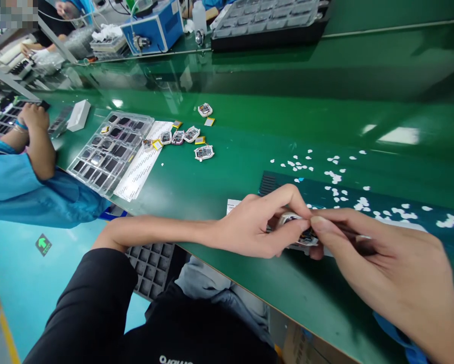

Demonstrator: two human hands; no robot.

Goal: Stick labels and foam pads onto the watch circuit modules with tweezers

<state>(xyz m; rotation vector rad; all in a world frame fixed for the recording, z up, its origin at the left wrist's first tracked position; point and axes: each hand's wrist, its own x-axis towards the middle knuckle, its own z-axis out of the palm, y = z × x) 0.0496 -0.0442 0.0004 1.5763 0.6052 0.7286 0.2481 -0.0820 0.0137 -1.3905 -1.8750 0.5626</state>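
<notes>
My left hand [260, 220] is closed around a small white smartwatch case [291, 217], its open side showing electronics. At the right rim of the case, the thumb and forefinger of my right hand [378, 247] pinch together, with another fingertip underneath. A thin greyish thing [363, 237] shows under the right fingers; its kind is unclear. Fingers cover most of the case. Beyond both hands, many small white adhesive pieces [335, 177] are scattered on the green bench and a dark green mat [386, 199].
More open watch cases [192, 134] and yellow-edged batteries [200, 140] lie left of centre. Beside them are a printed sheet [138, 174] and a clear tray [111, 151] of dark parts. A co-worker's arm [41, 141] rests at left. A blue box [154, 30] and black tray [268, 43] stand behind.
</notes>
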